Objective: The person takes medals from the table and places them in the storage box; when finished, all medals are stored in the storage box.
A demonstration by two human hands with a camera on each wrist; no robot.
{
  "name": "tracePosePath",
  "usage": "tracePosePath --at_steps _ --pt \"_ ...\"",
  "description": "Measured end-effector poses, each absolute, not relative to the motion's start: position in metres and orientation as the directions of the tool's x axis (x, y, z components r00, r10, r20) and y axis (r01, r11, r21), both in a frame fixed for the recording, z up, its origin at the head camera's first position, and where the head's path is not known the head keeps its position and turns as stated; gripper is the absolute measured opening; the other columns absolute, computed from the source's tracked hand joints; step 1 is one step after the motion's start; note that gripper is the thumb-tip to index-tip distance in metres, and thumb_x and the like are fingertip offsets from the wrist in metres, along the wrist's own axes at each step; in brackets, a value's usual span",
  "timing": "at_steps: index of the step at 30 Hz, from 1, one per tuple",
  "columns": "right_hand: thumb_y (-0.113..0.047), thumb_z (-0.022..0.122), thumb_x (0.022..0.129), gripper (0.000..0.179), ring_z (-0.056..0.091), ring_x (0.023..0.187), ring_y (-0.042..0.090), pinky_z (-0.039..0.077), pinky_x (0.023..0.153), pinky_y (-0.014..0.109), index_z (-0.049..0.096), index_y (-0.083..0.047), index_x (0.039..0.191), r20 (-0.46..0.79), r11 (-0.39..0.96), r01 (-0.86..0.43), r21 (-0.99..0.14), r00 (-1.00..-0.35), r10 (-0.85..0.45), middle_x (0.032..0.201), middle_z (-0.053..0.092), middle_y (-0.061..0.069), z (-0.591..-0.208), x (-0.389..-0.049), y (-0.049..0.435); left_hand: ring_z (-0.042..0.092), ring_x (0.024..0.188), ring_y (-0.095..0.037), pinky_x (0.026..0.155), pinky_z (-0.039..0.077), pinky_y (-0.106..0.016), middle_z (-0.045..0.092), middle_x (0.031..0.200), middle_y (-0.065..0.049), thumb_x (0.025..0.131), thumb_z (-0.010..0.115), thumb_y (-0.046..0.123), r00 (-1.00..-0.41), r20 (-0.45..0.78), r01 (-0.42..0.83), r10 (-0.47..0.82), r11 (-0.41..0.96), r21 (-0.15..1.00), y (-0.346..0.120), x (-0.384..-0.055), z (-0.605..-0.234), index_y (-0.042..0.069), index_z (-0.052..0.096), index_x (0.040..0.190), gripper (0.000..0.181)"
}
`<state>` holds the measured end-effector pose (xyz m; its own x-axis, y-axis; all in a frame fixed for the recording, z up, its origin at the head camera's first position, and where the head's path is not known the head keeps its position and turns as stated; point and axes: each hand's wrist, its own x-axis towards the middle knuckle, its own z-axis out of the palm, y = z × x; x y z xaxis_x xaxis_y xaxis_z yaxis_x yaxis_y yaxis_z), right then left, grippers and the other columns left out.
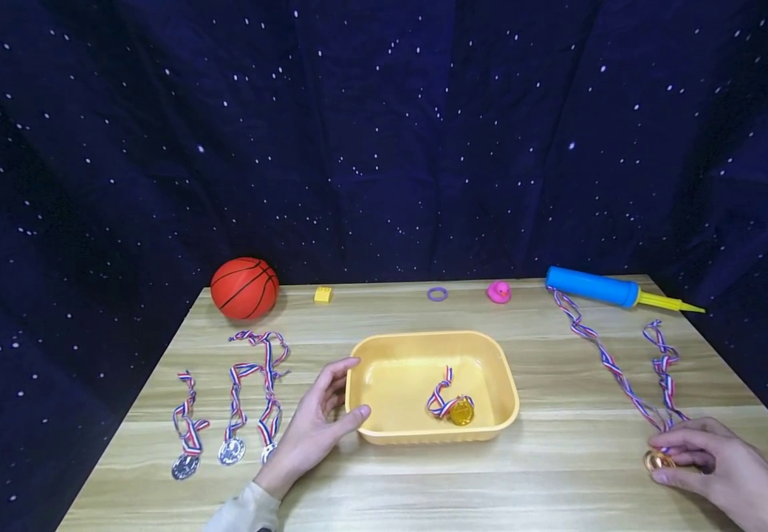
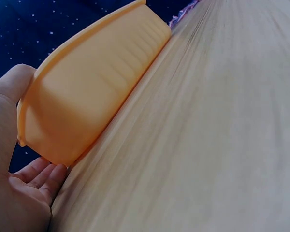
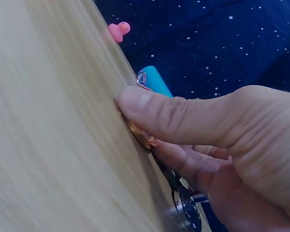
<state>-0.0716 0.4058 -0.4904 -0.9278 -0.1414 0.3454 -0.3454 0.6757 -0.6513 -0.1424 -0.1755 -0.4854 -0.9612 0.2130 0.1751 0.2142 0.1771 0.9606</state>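
My left hand (image 1: pixel 320 421) holds the left end of a yellow plastic tub (image 1: pixel 417 437), thumb at its front rim and fingers around the outer side. In the left wrist view the tub's wall (image 2: pixel 94 82) stands close along the wooden surface. A gold medal (image 1: pixel 461 411) with a striped ribbon lies inside. At the right, my right hand (image 1: pixel 710 458) pinches a bronze-coloured medal (image 1: pixel 658 461) by its edge, thumb (image 3: pixel 135 104) on its face. Its striped ribbon (image 1: pixel 613 366) trails back toward the pump. Another shiny medal (image 3: pixel 188 210) lies beneath the curled fingers, hidden in the head view.
Three silver medals (image 1: pixel 232 451) with ribbons lie left of the tub, one partly behind my left hand. Along the back edge are a red basketball (image 1: pixel 244 288), yellow block (image 1: pixel 323 295), purple ring (image 1: pixel 437 289), pink duck (image 1: pixel 499 292) and blue pump (image 1: pixel 593 287). A starry curtain hangs behind.
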Motion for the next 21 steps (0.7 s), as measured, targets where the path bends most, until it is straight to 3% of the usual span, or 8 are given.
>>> tracePosePath --at_steps 6,12,21 --pt "0.006 0.099 0.068 0.048 0.053 0.078 -0.002 0.042 0.062 0.014 0.079 -0.023 0.1 0.373 0.717 -0.374 -0.589 -0.912 -0.17 0.091 0.057 -0.016 -0.49 -0.072 0.401 0.051 0.155 -0.034 0.124 0.044 -0.029 0.049 0.171 -0.011 0.095 0.089 0.013 -0.961 0.169 0.208 0.217 0.171 0.963 -0.175 -0.142 -0.485 0.024 0.051 0.163 0.078" --pt "0.002 0.097 0.077 0.041 0.062 0.075 -0.001 0.045 0.064 0.013 0.078 -0.019 0.107 0.298 0.73 -0.302 -0.613 -0.944 -0.141 0.087 0.069 -0.017 -0.485 -0.072 0.393 0.051 0.155 -0.035 0.124 0.044 -0.029 0.048 0.172 -0.01 0.095 0.089 0.014 -0.962 0.168 0.208 0.216 0.178 0.962 -0.175 -0.142 -0.485 0.024 0.05 0.163 0.079" --pt "0.017 0.085 0.085 0.038 0.072 0.078 0.003 0.054 0.07 0.01 0.08 -0.006 0.115 0.374 0.653 -0.361 -0.666 -0.919 -0.127 0.091 0.08 -0.008 -0.479 -0.079 0.377 0.052 0.154 -0.034 0.124 0.045 -0.03 0.049 0.171 -0.01 0.095 0.089 0.015 -0.965 0.16 0.199 0.207 0.183 0.963 -0.176 -0.141 -0.485 0.025 0.051 0.163 0.079"
